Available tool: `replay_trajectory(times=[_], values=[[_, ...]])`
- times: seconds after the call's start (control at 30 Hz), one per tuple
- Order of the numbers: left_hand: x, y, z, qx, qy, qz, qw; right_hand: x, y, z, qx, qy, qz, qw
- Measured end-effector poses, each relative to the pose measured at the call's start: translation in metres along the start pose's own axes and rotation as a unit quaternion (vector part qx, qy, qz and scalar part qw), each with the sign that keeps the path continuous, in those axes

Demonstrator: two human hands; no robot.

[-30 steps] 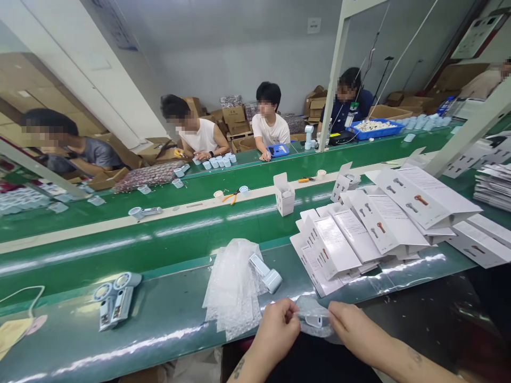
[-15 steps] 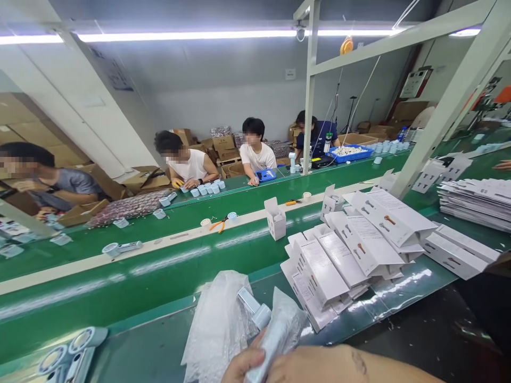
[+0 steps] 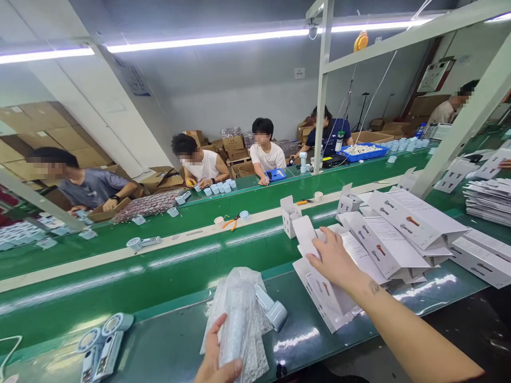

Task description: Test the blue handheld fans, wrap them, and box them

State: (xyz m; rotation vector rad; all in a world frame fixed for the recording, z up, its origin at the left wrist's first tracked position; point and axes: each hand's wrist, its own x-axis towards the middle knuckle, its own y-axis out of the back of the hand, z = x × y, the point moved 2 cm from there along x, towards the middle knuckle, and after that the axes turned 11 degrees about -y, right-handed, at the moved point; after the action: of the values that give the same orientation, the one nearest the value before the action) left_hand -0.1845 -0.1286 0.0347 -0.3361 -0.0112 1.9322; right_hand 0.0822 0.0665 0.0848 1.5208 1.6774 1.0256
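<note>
My left hand (image 3: 217, 354) is closed round a light blue handheld device in a bubble-wrap bag (image 3: 235, 324), low in the middle of the view. More bubble-wrap bags (image 3: 257, 346) lie beneath it. Right beside them rests an unwrapped light blue device (image 3: 272, 308) with a thick round head. Over the pile on the right, my right hand (image 3: 333, 252) grips a white printed box (image 3: 306, 236) near its upper end, with fingers on top and thumb at the near side. Other folded-open white boxes (image 3: 371, 239) lie stacked beside that hand.
Two light blue devices with ring heads (image 3: 104, 340) lie at lower left. Beyond the bench runs a green conveyor (image 3: 167, 276), with orange-handled pliers (image 3: 231, 222) and an upright open box (image 3: 290, 215) along its strip. Several co-workers sit opposite. A slanted metal post (image 3: 451, 122) stands at right.
My right hand has left the wrapped device and moved up and right onto the white boxes. My left hand keeps the wrapped device, now over the bubble-wrap bags. The view has shifted.
</note>
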Motion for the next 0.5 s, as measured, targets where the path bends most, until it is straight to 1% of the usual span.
replay_trajectory(times=[0.07,0.1,0.13,0.17,0.2,0.27,0.3,0.33,0.37,0.43,0.47,0.5], values=[[-0.003,-0.001,0.030,0.040,-0.045,-0.005,0.998,-0.030,-0.010,-0.008,0.047,0.080,0.040,0.995],[-0.003,-0.005,0.042,0.066,-0.068,-0.012,0.995,-0.044,-0.021,-0.009,0.077,0.127,0.062,0.987],[-0.001,-0.010,0.053,0.094,-0.092,-0.024,0.991,-0.056,-0.037,-0.008,0.102,0.170,0.075,0.977],[0.002,-0.017,0.061,0.125,-0.116,-0.041,0.985,-0.065,-0.055,-0.005,0.123,0.200,0.081,0.969],[0.007,-0.025,0.066,0.158,-0.137,-0.065,0.976,-0.073,-0.076,0.001,0.138,0.213,0.075,0.964],[0.019,-0.046,0.067,0.237,-0.169,-0.126,0.948,-0.082,-0.115,0.016,0.161,0.210,0.048,0.963],[0.024,-0.056,0.065,0.287,-0.186,-0.156,0.927,-0.085,-0.131,0.024,0.169,0.199,0.031,0.965],[0.029,-0.066,0.063,0.343,-0.207,-0.188,0.897,-0.087,-0.144,0.032,0.176,0.185,0.016,0.967],[0.032,-0.075,0.061,0.403,-0.230,-0.218,0.859,-0.089,-0.153,0.038,0.182,0.171,0.005,0.968],[0.031,-0.087,0.061,0.511,-0.273,-0.272,0.768,-0.090,-0.161,0.048,0.194,0.146,-0.003,0.970],[0.028,-0.092,0.064,0.550,-0.288,-0.298,0.725,-0.091,-0.160,0.051,0.200,0.136,-0.001,0.970],[0.024,-0.095,0.069,0.580,-0.296,-0.319,0.688,-0.092,-0.158,0.053,0.204,0.129,0.003,0.970]])
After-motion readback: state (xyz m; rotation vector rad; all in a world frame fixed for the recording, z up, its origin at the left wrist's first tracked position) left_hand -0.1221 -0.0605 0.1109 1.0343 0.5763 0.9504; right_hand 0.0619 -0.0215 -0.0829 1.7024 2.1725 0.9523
